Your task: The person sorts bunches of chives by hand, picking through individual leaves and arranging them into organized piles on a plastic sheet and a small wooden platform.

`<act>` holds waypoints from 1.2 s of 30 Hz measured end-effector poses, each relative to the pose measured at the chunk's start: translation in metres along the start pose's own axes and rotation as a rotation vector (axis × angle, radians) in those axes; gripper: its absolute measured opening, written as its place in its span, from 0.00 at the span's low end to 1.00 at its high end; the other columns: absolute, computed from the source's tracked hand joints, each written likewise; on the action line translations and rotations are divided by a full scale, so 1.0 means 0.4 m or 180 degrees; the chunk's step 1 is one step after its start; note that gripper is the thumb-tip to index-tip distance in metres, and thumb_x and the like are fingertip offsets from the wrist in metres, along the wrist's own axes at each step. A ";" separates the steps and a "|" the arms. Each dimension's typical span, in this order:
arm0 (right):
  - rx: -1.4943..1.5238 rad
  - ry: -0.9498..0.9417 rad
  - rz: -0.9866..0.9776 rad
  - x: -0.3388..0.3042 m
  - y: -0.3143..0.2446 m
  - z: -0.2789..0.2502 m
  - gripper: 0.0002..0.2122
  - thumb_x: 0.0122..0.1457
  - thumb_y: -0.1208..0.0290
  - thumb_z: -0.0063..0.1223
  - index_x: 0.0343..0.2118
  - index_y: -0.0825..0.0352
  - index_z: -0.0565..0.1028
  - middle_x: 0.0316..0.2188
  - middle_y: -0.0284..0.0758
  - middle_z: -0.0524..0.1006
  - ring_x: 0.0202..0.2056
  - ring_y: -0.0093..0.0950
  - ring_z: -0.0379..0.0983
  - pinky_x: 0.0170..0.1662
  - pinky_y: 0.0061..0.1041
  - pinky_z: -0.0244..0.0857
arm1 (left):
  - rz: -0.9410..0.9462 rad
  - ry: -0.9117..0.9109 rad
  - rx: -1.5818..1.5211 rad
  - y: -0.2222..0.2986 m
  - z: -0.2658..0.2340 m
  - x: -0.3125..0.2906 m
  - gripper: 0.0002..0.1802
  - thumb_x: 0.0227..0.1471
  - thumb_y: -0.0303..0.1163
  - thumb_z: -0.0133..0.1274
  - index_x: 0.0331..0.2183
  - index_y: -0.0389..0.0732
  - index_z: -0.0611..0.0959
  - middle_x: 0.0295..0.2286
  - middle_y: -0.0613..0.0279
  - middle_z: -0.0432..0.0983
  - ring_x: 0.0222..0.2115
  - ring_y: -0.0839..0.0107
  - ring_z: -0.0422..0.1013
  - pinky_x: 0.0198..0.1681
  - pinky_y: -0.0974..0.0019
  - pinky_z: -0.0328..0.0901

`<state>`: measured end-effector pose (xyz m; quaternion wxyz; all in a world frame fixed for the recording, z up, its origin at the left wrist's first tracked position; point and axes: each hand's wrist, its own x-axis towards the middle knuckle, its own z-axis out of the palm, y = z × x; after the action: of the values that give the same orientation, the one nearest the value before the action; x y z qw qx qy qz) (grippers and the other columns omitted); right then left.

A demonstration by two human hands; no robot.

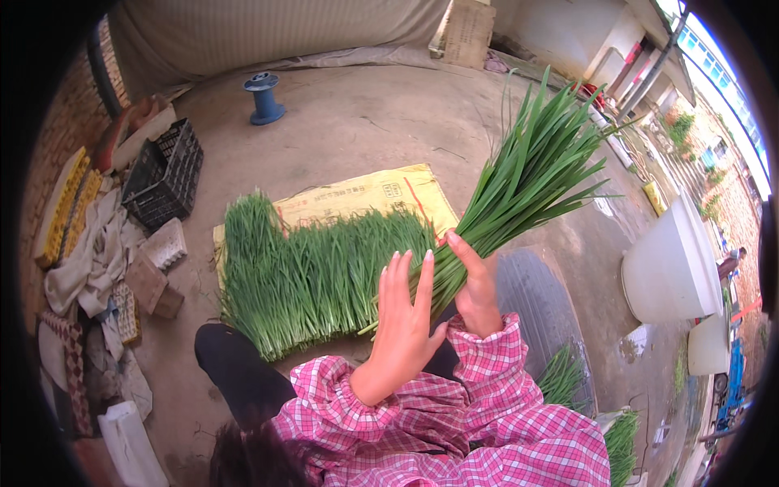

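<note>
Head view: grips garlic chives (531,174) in right hand (477,290), holds left hand (403,325) open alongside, perhaps to align them.

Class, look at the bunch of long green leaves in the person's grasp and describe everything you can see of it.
The bunch of long green leaves is made of slender, flat, fresh-looking blades, fanned out at the tips and gathered narrower below. It slants from lower left to upper right in the view, beside the leaves lying on the yellow sack. The right hand holds its lower part; the left hand, fingers extended, partly hides the lower end, so its touch is unclear.
</note>
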<state>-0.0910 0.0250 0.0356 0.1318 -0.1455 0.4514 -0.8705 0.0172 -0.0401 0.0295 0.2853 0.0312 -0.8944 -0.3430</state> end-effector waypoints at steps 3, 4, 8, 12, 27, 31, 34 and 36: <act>-0.0142 -0.0143 0.0493 0.079 0.064 0.015 0.10 0.42 0.80 0.51 0.29 0.67 0.66 0.22 0.30 0.68 0.26 0.21 0.66 0.27 0.18 0.61 | -0.0305 0.0267 0.0163 -0.086 -0.105 -0.082 0.45 0.28 0.23 0.56 0.49 0.35 0.53 0.47 0.46 0.48 0.49 0.50 0.47 0.50 0.56 0.46; -0.0291 -0.0193 0.0646 0.109 0.089 0.022 0.10 0.42 0.79 0.52 0.30 0.67 0.66 0.22 0.30 0.68 0.26 0.22 0.66 0.27 0.19 0.61 | -0.0523 0.0310 0.0259 -0.123 -0.144 -0.112 0.42 0.29 0.22 0.55 0.49 0.35 0.54 0.47 0.47 0.49 0.49 0.52 0.48 0.50 0.58 0.48; -0.0841 -0.0346 0.1254 0.183 0.238 -0.018 0.11 0.41 0.79 0.52 0.30 0.68 0.67 0.25 0.31 0.70 0.26 0.22 0.67 0.29 0.20 0.61 | -0.1444 0.1062 -0.0216 -0.286 -0.229 -0.200 0.25 0.34 0.21 0.50 0.40 0.34 0.67 0.38 0.51 0.63 0.40 0.56 0.61 0.44 0.64 0.55; -0.1792 -0.1104 0.1130 0.177 0.332 0.015 0.12 0.42 0.75 0.52 0.33 0.70 0.68 0.26 0.32 0.72 0.30 0.22 0.68 0.34 0.21 0.61 | -0.1167 0.1189 0.0154 -0.355 -0.278 -0.216 0.21 0.32 0.19 0.50 0.36 0.34 0.69 0.35 0.51 0.65 0.37 0.57 0.64 0.40 0.63 0.59; -0.4362 -0.5141 -0.3666 0.088 0.321 0.223 0.06 0.39 0.71 0.44 0.23 0.64 0.65 0.13 0.26 0.63 0.20 0.22 0.63 0.24 0.19 0.55 | -0.1588 -0.1565 -0.2126 -0.556 -0.302 -0.062 0.33 0.51 0.51 0.22 0.42 0.30 0.65 0.37 0.51 0.65 0.40 0.67 0.61 0.45 0.69 0.54; -0.4166 -0.5221 -0.3996 0.105 0.288 0.238 0.06 0.40 0.71 0.44 0.23 0.63 0.65 0.13 0.26 0.64 0.20 0.22 0.64 0.25 0.18 0.55 | -0.1864 -0.1943 -0.3497 -0.476 -0.212 -0.089 0.37 0.47 0.57 0.25 0.45 0.30 0.59 0.40 0.56 0.62 0.42 0.69 0.59 0.48 0.70 0.51; -0.3877 -0.5483 -0.4028 0.135 0.281 0.234 0.05 0.39 0.69 0.45 0.20 0.62 0.65 0.13 0.26 0.64 0.21 0.22 0.64 0.25 0.19 0.55 | -0.1575 -0.1685 -0.4525 -0.438 -0.153 -0.087 0.33 0.45 0.50 0.40 0.44 0.31 0.60 0.38 0.56 0.64 0.41 0.69 0.62 0.46 0.68 0.55; -0.3762 -0.5757 -0.4011 0.137 0.281 0.229 0.05 0.38 0.68 0.45 0.18 0.62 0.64 0.14 0.26 0.64 0.21 0.23 0.64 0.25 0.20 0.55 | -0.1597 -0.1773 -0.4802 -0.419 -0.130 -0.085 0.30 0.43 0.42 0.48 0.43 0.31 0.62 0.37 0.55 0.65 0.40 0.68 0.63 0.45 0.66 0.57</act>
<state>-0.0964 -0.1258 0.0005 -0.1302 -0.9182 0.3725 -0.0347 0.0496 -0.1904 -0.0617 -0.0860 -0.0557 -0.4296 -0.8972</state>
